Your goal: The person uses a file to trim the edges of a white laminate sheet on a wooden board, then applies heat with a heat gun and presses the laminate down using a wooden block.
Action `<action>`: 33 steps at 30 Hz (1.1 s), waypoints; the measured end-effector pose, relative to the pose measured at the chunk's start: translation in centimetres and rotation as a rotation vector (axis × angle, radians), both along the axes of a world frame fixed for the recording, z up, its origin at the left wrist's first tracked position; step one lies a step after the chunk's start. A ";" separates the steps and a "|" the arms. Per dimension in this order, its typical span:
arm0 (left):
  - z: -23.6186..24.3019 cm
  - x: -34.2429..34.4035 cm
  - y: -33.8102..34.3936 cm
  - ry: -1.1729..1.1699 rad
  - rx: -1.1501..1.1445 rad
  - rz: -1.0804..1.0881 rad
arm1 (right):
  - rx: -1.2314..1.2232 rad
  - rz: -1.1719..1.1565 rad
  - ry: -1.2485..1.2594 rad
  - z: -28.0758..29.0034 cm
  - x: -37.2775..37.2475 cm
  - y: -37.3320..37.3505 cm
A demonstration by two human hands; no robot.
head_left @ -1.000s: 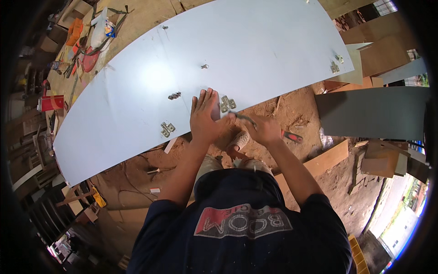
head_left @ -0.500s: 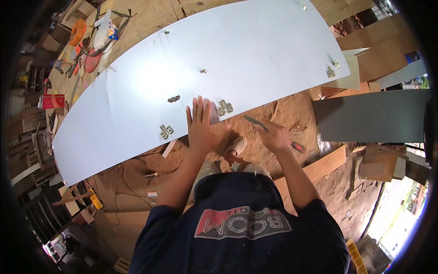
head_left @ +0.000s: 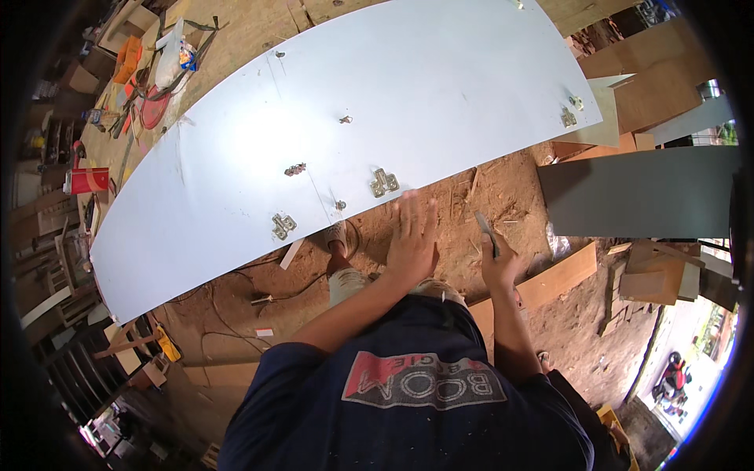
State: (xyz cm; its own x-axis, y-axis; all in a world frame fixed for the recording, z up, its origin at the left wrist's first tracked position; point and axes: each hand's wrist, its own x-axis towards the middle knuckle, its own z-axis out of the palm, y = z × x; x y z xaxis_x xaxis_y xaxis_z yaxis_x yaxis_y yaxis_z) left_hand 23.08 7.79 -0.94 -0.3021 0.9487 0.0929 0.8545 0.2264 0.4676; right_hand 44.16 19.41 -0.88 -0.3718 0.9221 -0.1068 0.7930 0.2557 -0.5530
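A large white panel with one curved edge lies in front of me, scattered with metal hinges and small fittings. My left hand is open, its fingers stretched toward the panel's near edge, fingertips slightly blurred; whether they touch cannot be told. One hinge lies just beyond those fingers, and another hinge sits farther left. My right hand is closed round a flat-bladed hand tool, grey blade pointing up and away; a bit of its red and black handle shows by the wrist. Both hands are over the sandy ground, near the panel.
Beyond the panel's left side, a wooden bench carries a plastic bag and hand tools. A red can stands at far left. Grey board and wood offcuts lie to the right. Cables cross the ground.
My left hand has lifted off the panel and moved right, uncovering a small fitting near the edge. My right hand has shifted right and turned the tool's blade more upright. My foot has moved left.
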 end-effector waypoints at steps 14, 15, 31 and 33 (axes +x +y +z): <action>2.4 -19.1 -3.7 -0.043 0.293 0.217 | -0.254 0.217 0.124 0.8 -14.0 -6.3; 1.9 -20.4 -3.7 -0.063 0.269 0.157 | -0.153 0.236 0.066 0.5 -15.1 -6.9; -0.7 -21.2 -3.3 -0.135 0.205 -0.059 | -0.137 -0.107 -0.122 0.7 -18.6 -13.1; -0.9 -21.3 -3.4 -0.124 0.196 -0.085 | -0.137 -0.257 -0.056 -0.5 -18.0 -10.8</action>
State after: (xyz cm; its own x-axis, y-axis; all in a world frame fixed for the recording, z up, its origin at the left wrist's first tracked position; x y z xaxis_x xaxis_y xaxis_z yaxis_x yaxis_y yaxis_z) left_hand 1.77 4.41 -1.81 -0.2423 0.9388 0.2448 0.7997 0.0504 0.5983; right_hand 26.11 8.58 -1.37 -0.1181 0.9610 -0.2502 0.8524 -0.0311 -0.5219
